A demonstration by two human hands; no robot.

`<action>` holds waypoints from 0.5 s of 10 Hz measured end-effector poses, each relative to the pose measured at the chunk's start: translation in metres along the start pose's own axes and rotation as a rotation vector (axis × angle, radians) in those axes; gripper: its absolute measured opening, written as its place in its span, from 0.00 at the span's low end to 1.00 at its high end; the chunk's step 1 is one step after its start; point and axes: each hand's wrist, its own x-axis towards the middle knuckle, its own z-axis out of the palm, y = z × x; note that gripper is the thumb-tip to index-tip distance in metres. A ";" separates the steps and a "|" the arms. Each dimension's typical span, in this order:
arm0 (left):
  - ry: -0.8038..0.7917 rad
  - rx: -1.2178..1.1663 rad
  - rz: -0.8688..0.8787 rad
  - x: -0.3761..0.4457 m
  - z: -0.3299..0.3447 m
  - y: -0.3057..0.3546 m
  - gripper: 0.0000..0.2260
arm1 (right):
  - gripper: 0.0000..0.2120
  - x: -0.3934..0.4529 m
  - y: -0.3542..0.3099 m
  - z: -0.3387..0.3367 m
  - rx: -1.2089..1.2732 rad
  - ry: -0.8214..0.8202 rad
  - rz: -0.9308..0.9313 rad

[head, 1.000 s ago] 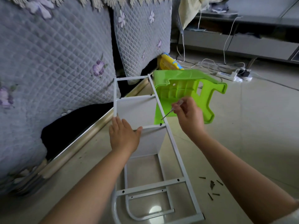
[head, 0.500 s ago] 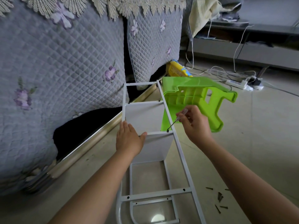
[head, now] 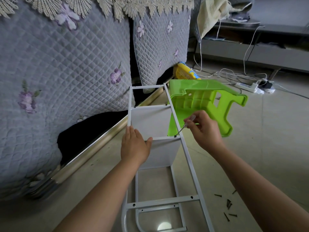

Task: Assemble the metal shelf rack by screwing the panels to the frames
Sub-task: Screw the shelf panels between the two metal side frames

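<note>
White shelf rack (head: 187, 148) lying on floor beside quilted sofa (head: 66, 67), left hand (head: 134, 146) flat and unclenched on middle panel (head: 160, 153), right hand (head: 203, 129) pinching screwdriver (head: 184, 125) on screw (head: 175, 136) at right frame rail, green stool (head: 200, 104) just beyond, loose screws (head: 228, 205) near right

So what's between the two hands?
In the head view, the top edge of a white panel runs from the left hand toward the right hand, ending at the screw under the screwdriver.
</note>
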 end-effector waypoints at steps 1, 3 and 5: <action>0.007 0.009 0.001 0.000 0.001 0.000 0.31 | 0.03 0.000 0.000 -0.001 -0.020 0.019 -0.028; 0.010 0.007 0.002 -0.001 0.000 0.000 0.31 | 0.03 0.001 -0.005 -0.003 -0.020 0.025 -0.062; 0.004 -0.009 -0.002 -0.003 -0.001 0.001 0.31 | 0.03 -0.002 -0.002 0.001 -0.066 0.012 -0.073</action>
